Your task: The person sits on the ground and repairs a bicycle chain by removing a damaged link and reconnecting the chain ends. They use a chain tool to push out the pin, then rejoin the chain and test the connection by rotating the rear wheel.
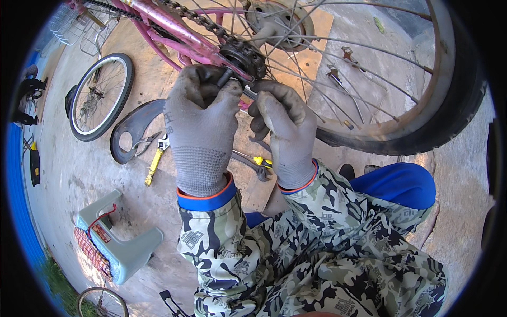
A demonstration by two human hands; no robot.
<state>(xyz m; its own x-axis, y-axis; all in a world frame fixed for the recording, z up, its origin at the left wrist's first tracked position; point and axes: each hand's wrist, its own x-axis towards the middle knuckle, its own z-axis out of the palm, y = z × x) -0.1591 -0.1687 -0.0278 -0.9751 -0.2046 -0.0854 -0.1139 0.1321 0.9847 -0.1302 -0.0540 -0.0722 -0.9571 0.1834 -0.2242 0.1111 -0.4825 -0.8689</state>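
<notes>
Both my hands wear grey knit gloves and work at the rear hub of an upturned pink bicycle (158, 24). My left hand (203, 121) is closed around a dark tool handle that points at the black sprocket and axle nut (244, 57). My right hand (282, 129) grips a flat metal wrench (250, 94) just below the same axle. The chain (195, 18) runs up and left from the sprocket. The spoked rear wheel (422, 127) with its black tyre fills the right side.
On the concrete lie a loose front wheel (100, 95), a dark chain guard (134, 127), pliers and a yellow-handled tool (153, 166), and a yellow-tipped wrench (260, 164). A pale green stool (124, 245) stands lower left. A wire basket (79, 26) sits top left.
</notes>
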